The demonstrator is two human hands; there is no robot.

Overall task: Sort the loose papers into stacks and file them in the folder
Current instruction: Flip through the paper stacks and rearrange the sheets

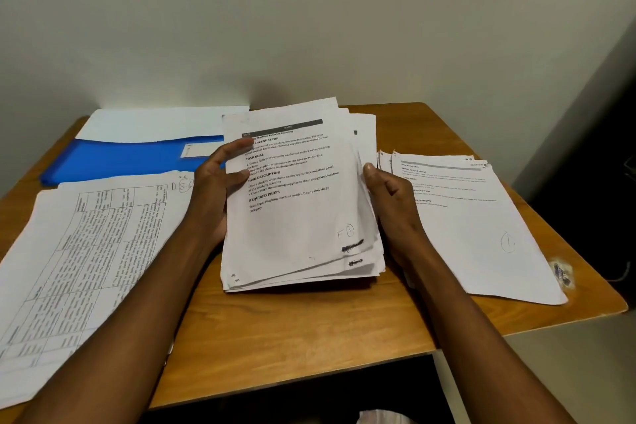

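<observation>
Both hands, left hand (220,182) and right hand (389,196), fingers grasping a loose white paper stack (296,196) (edges uneven) mid-frame above the wooden desk (292,320).

- A plain desk corner for paperwork, in an office or a home study; which one cannot be told.
- A small wooden table (309,320) stands against a bare pale wall (309,10).
- Printed papers (86,251) and a blue folder (130,158) lie on it.
</observation>
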